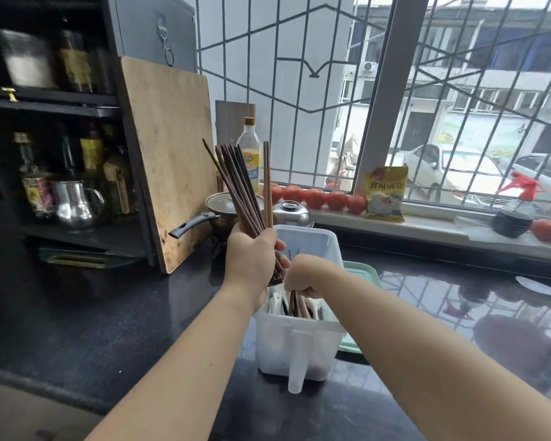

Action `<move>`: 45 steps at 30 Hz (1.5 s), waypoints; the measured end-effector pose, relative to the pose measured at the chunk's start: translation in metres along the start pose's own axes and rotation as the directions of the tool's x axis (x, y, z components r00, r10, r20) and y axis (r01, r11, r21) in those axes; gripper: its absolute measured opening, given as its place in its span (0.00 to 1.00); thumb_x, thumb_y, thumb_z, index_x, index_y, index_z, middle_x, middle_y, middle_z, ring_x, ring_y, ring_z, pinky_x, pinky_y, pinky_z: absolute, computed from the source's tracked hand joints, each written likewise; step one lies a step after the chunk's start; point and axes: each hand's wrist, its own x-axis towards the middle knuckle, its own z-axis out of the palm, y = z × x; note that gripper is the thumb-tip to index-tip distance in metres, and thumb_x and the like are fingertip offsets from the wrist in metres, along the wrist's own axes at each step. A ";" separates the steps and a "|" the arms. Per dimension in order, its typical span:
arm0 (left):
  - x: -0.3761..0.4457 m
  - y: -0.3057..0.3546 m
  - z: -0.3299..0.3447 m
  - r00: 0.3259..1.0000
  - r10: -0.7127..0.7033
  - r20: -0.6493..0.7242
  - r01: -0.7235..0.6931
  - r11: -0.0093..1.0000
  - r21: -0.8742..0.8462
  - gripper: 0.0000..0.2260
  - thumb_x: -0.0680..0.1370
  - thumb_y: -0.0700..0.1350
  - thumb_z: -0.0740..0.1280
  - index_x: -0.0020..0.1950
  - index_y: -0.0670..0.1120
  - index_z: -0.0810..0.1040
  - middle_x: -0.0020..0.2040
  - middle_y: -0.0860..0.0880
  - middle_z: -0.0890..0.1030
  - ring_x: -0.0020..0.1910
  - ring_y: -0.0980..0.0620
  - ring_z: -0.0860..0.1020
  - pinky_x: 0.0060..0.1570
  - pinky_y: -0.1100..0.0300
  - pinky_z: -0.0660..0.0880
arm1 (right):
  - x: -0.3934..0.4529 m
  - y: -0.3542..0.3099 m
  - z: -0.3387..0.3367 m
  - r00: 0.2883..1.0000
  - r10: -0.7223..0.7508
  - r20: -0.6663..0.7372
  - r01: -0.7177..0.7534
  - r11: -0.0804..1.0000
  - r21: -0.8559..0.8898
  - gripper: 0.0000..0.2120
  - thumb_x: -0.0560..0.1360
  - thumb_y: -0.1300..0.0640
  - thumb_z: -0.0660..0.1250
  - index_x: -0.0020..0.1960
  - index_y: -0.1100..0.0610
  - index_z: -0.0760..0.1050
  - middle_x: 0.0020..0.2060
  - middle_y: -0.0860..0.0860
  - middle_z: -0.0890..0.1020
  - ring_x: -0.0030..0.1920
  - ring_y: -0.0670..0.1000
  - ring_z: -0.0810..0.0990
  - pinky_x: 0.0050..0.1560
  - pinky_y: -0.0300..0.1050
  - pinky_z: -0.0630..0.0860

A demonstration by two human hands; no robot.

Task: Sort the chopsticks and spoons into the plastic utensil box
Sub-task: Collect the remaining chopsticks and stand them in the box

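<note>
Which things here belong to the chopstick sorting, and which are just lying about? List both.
Job: chopstick bundle held by left hand; chopsticks pinched by right hand; plastic utensil box.
Lying about: cutting board, oil bottle, tomatoes, spray bottle, lidded pan.

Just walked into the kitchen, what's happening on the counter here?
A person is sorting utensils at a translucent white plastic utensil box on the dark counter. The left hand holds a fanned bundle of dark brown wooden chopsticks upright above the box. The right hand pinches more brown chopsticks standing in the box's near compartment, beside white spoons.
</note>
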 end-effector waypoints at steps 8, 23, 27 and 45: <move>0.001 0.000 0.002 0.999 -0.020 -0.032 0.021 1.000 0.020 0.09 0.81 0.37 0.63 0.60 0.37 0.73 0.38 0.42 0.77 0.26 0.48 0.76 0.27 0.56 0.74 | 0.000 -0.001 -0.022 0.998 -0.055 -0.027 0.054 0.998 -0.040 0.11 0.77 0.67 0.54 0.37 0.60 0.68 0.25 0.54 0.69 0.21 0.49 0.65 0.24 0.37 0.64; -0.003 0.003 0.005 0.999 -0.036 0.015 0.035 0.999 0.028 0.04 0.83 0.37 0.62 0.56 0.42 0.75 0.39 0.41 0.82 0.26 0.48 0.79 0.29 0.55 0.75 | -0.044 0.015 -0.066 0.885 -0.231 -0.404 0.462 0.535 0.707 0.16 0.83 0.48 0.62 0.51 0.59 0.82 0.37 0.53 0.81 0.34 0.50 0.78 0.34 0.43 0.75; -0.002 0.003 0.004 0.999 -0.033 0.026 0.032 0.999 0.012 0.04 0.83 0.38 0.63 0.53 0.44 0.77 0.39 0.40 0.82 0.27 0.46 0.79 0.29 0.55 0.74 | -0.052 0.006 -0.064 0.850 -0.313 -0.424 0.526 0.545 0.653 0.12 0.81 0.52 0.67 0.56 0.60 0.82 0.41 0.53 0.84 0.36 0.48 0.81 0.36 0.42 0.77; -0.007 0.006 0.006 0.999 0.035 -0.038 -0.029 0.991 0.129 0.01 0.80 0.36 0.62 0.50 0.40 0.72 0.31 0.44 0.74 0.21 0.50 0.72 0.22 0.60 0.71 | 0.013 -0.002 0.001 0.997 -0.077 0.018 0.078 0.996 -0.047 0.12 0.78 0.65 0.53 0.37 0.59 0.66 0.31 0.54 0.70 0.26 0.49 0.67 0.20 0.34 0.63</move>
